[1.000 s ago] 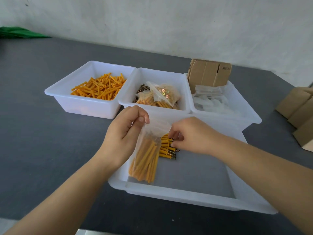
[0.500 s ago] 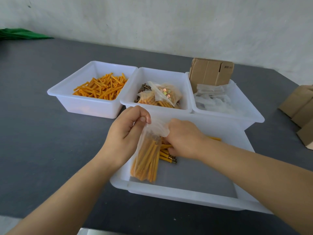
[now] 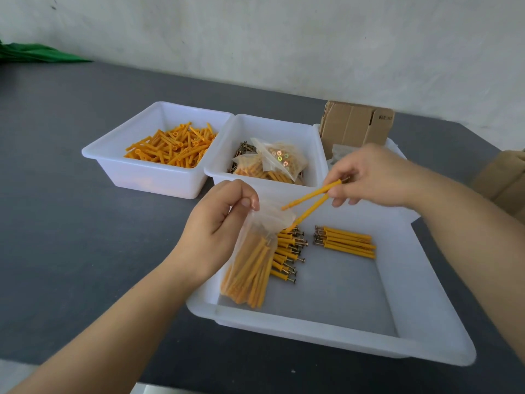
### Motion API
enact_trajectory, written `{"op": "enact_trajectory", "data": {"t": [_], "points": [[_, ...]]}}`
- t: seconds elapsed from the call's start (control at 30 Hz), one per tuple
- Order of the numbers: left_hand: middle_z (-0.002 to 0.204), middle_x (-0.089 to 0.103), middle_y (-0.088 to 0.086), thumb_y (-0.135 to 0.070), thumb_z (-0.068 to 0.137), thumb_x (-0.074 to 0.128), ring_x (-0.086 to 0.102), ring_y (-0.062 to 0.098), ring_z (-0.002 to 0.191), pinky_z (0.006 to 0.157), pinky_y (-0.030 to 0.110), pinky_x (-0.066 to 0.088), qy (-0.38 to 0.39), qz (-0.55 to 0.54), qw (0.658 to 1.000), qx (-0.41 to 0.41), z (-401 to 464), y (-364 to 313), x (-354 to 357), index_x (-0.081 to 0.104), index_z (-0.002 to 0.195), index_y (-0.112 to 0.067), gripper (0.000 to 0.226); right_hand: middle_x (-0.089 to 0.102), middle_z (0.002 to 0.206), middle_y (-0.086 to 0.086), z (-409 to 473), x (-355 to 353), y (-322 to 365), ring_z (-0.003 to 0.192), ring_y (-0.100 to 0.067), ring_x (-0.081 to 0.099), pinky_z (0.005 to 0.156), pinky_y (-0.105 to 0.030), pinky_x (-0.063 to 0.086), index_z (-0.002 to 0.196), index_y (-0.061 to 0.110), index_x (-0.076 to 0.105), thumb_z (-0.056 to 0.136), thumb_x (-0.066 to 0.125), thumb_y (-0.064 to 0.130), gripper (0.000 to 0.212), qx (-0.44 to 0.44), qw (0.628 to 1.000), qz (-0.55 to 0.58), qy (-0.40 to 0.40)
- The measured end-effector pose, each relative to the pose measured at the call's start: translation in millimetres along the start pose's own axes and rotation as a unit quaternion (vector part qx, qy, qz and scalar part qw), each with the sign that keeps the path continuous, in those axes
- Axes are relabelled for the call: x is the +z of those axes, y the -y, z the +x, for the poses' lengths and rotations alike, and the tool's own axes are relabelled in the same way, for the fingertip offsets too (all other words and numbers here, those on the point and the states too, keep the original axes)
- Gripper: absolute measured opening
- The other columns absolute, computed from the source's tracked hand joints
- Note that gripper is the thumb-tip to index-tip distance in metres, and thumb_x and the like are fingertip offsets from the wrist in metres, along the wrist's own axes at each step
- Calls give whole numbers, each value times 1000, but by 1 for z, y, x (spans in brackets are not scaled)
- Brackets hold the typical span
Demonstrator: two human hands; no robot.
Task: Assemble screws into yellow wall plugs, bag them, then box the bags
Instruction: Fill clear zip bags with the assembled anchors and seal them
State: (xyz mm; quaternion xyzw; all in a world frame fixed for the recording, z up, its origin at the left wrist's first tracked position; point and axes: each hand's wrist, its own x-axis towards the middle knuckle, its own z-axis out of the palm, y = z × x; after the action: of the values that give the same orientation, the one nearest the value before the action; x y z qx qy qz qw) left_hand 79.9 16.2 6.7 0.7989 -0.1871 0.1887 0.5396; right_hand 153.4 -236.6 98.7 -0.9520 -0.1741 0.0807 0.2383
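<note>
Bag [image 3: 252, 251] mouth pinched by left hand [image 3: 218, 223] at frame centre; two plugs [image 3: 311, 201] held in right hand [image 3: 369, 177] grip. Tips best aimed into opening, mouth kept wide.

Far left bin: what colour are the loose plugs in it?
Orange-yellow; the loose plugs show clearly in the head view.

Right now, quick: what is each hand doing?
Left hand: pinches the top of the plastic bag.
Right hand: holds two yellow wall plugs, tips at the bag's mouth.
</note>
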Motion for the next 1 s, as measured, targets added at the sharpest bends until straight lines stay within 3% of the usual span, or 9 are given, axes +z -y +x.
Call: {"op": "enact_trajectory", "data": {"t": [0.1,0.3,0.43,0.6,0.73,0.87,1.0], "points": [[88,59,-10,-14,98,41,55,17,89,79,24,45,1,-3,1000,0,0,2,0,61,89,-22,23,76,73,1,-2,-14,1,72,-11,74,66,-20,60,91,19,78,88,74,8,12,-16,995,83,-52],[91,60,-11,-16,98,41,57,22,92,80,40,51,2,-9,1000,5,0,5,0,63,94,-19,24,77,82,-10,-1,-12,15,81,-20,76,76,-29,62,98,7,76,86,73,1,14,-40,966,244,-80],[94,62,-12,-16,99,40,58,21,96,81,36,51,6,-11,1000,1,0,5,0,64,94,-20,24,78,84,-10,0,-2,22,83,-20,76,73,-25,61,98,9,75,86,71,-1,15,-47,949,301,-81],[97,64,-11,-16,98,40,59,18,100,81,23,47,7,-16,1000,-5,0,4,-1,63,91,-22,24,78,81,-8,-2,14,18,81,-19,76,74,-25,61,90,17,80,84,74,0,18,-35,975,217,34],[99,65,-9,-15,98,41,59,14,99,82,25,48,12,-15,1000,-4,0,4,0,61,89,-24,24,78,89,-4,-2,14,16,87,-16,76,76,-22,60,89,25,82,84,77,5,22,-23,977,177,115],[98,65,-10,-15,98,41,58,13,98,81,25,49,12,-10,1000,1,1,4,1,62,90,-21,24,78,93,-6,3,22,23,89,-18,75,76,-24,60,95,22,81,85,76,8,18,-35,968,213,126],[91,62,-11,-16,98,42,56,12,90,78,19,45,11,3,1000,5,2,3,1,63,90,-20,23,78,88,1,15,34,41,82,-13,75,76,-24,60,96,25,81,85,78,10,18,-64,981,150,105]]}}
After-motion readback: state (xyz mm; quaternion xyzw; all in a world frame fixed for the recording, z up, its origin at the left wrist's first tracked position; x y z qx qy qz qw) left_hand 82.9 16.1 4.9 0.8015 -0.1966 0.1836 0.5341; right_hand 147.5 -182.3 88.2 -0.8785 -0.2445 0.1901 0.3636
